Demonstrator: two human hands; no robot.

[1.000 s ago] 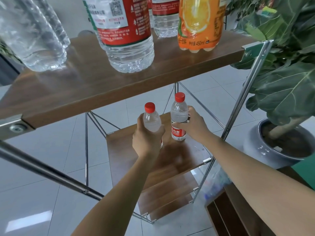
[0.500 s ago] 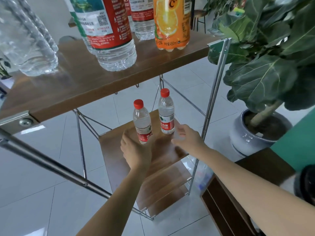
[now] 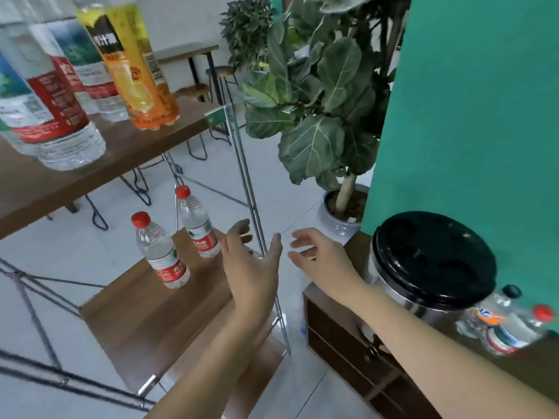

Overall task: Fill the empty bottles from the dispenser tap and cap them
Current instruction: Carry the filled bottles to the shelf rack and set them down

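1. two small capped water bottles stand upright on the lower wooden shelf (image 3: 157, 322) of a metal-framed rack: the nearer bottle (image 3: 160, 252) and the farther bottle (image 3: 198, 223), each with a red cap and a red label, close beside each other but apart.
2. two bare hands hang in the air to the right of those bottles, touching neither. the left hand (image 3: 251, 264) has its fingers straight and spread wide, holding nothing.
3. the right hand (image 3: 320, 255) is loosely curved, fingers relaxed, holding nothing.
4. one dispenser (image 3: 423, 267), a steel drum with a black lid, sits on a dark wooden cabinet (image 3: 348, 343) at the right; its tap cannot be made out.
5. a blurred cluster of bottles (image 3: 508, 325) lies beside the dispenser; the count cannot be told.
6. the upper shelf (image 3: 127, 146) carries one orange drink bottle (image 3: 136, 77) and several large water bottles (image 3: 54, 116), at least three.
7. one potted plant (image 3: 317, 101) stands behind the rack.
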